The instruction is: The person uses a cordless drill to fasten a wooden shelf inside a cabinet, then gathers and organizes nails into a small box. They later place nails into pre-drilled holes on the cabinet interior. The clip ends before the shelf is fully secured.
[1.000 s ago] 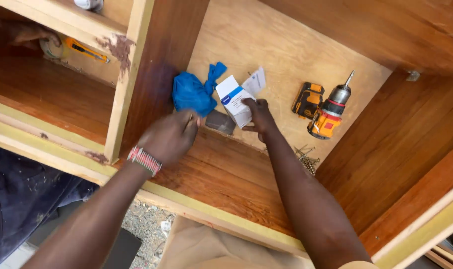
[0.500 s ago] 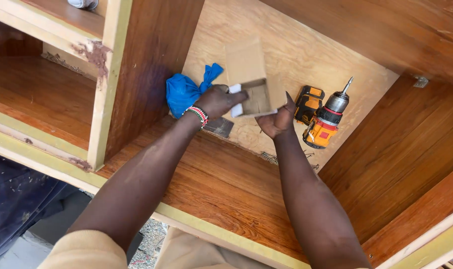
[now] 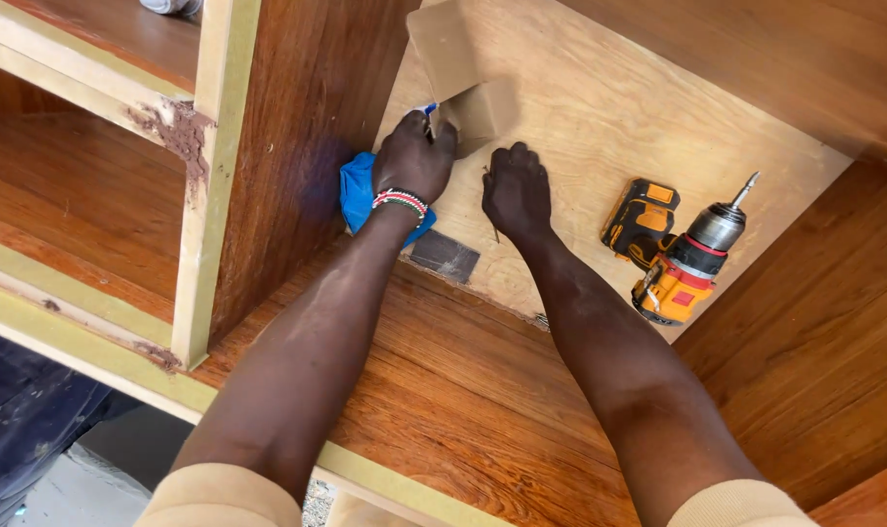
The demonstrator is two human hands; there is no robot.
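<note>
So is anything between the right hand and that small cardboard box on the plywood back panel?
Nothing visible. The right hand rests on the plywood panel just below the cardboard box, with bare wood between them. The left hand already grips the box's lower edge. The cordless drill lies off to the right.

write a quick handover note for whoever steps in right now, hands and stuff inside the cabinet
Left hand: fingers on the open cardboard box against the plywood back panel, grip unclear.
Right hand: resting on the panel just below the box, a small screw beside it.
Blue cloth sits bunched behind the left wrist; dark sandpaper piece lies below it.
Cordless drill lies to the right, untouched.
Done: box is open. Left: nothing driven in yet.
</note>
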